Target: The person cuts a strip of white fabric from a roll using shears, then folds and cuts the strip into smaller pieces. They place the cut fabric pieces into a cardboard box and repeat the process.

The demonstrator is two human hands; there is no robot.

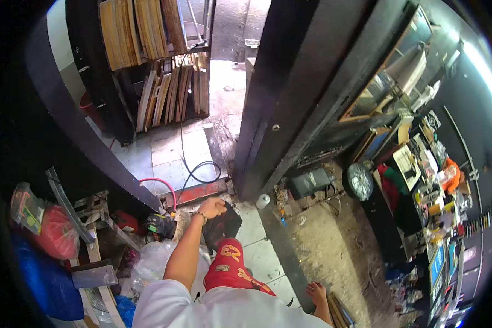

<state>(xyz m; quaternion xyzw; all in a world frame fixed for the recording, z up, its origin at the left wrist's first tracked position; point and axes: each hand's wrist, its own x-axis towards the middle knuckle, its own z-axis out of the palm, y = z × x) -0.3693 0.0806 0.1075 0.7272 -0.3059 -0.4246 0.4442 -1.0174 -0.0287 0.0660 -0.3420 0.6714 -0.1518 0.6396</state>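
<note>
My left hand [213, 208] reaches forward over the doorway floor, its fingers curled at the top edge of a dark flat sheet [223, 225] that hangs just in front of my red shorts [232, 259]. My right hand [316, 293] is low at my right side, fingers spread, with nothing in it. Close to that hand, several wooden strips [340, 311] lie at the bottom edge of the view.
Wooden frames [172, 90] fill a rack beyond the doorway. A black cable [188, 167] coils on the tiles. Plastic bags [153, 265] and a red bag [60, 232] are at left. A cluttered bench [393, 224] stands at right; a white bottle [263, 200] is by the post.
</note>
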